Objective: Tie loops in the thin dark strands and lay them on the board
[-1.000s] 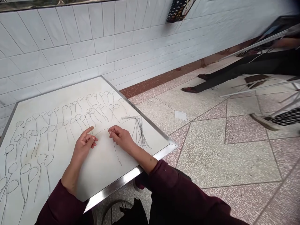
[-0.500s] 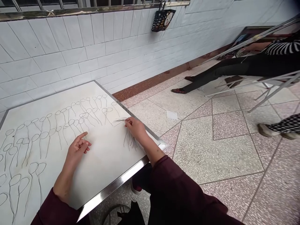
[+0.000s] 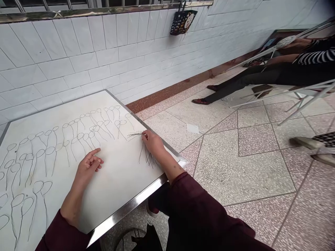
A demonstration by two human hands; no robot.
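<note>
Many thin dark wires, each with a loop at one end, lie in rows on the white table; one looped wire is left of my left hand. My left hand hovers over the table, its index finger stretched and the others loosely curled, holding nothing visible. At the table's right side my right hand pinches at a bundle of straight thin wires, which points left from the fingertips. More straight wires spread out under the right hand and wrist.
A metal strip edges the table. Behind it stands a white tiled wall with a small dark bag hanging. To the right a seated person is beside a white metal frame, and another person's shoes show on the tiled floor.
Both my hands have shifted very slightly right. The seated person's hands have moved, with a pale bundle now showing by them. The shoes at the right edge have moved too.
</note>
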